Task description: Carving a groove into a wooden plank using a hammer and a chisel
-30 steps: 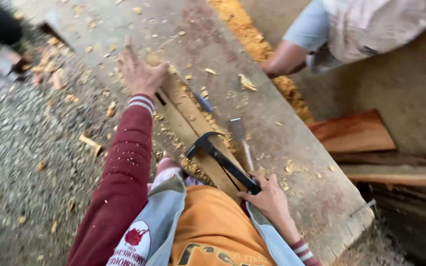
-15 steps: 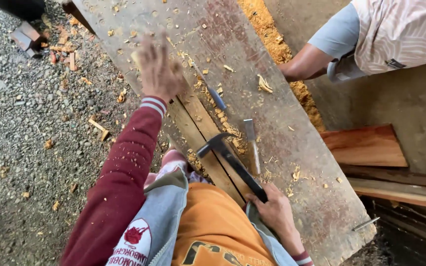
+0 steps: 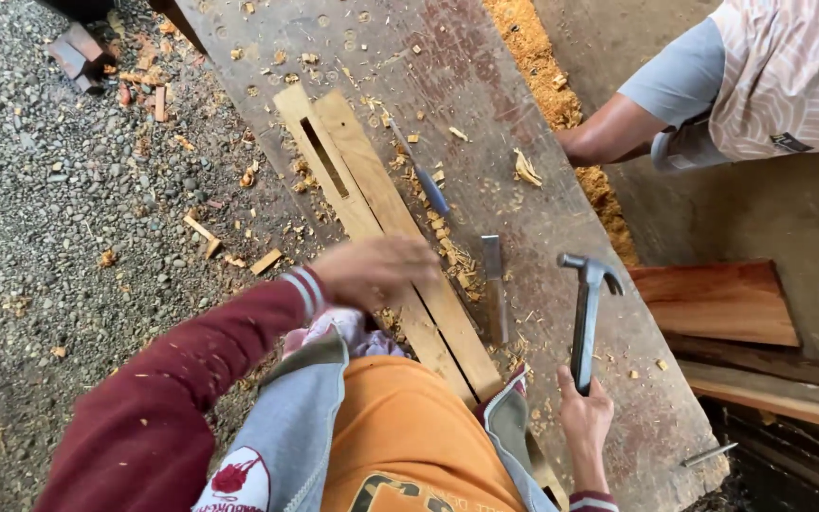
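A: Right hand (image 3: pixel 585 417) at 5 o'clock, fingers wrapped shut round the bottom of the handle of a claw hammer (image 3: pixel 588 318). Held upright, head toward 12, lifted clear of the plank (image 3: pixel 542 218); gripped low on the handle, probably for swing.

B: And the left hand (image 3: pixel 372 270)?

A: Near centre, blurred. Hovering over or brushing the pale wooden piece (image 3: pixel 381 237). Fingers seemingly curled loosely, but can't tell how far open, or whether anything is gripped.

B: Position of that wooden piece?

A: Lying flat on the plank, running from 11 o'clock down toward 5, near end tucked against the orange shirt. 1 long slot (image 3: pixel 324 156) cut through at the far end. Apparently 2 strips side by side, though possibly 1 piece with a groove.

B: Tools nearby?

A: 2 laid within reach at 3 o'clock of the piece: a flat chisel (image 3: pixel 495 284) just beside it, and a slim blue-handled tool (image 3: pixel 424 180) further up toward 12. Chips heaped between chisel and piece, likely waste from the cutting.

B: Anything else?

A: Sawdust (image 3: pixel 533 38) banked along the plank's far edge toward 1. Another person's arm (image 3: pixel 609 133) at 2 o'clock, resting by that edge. Reddish boards (image 3: pixel 722 303) at 3, gravel (image 3: pixel 49 237) at 9.
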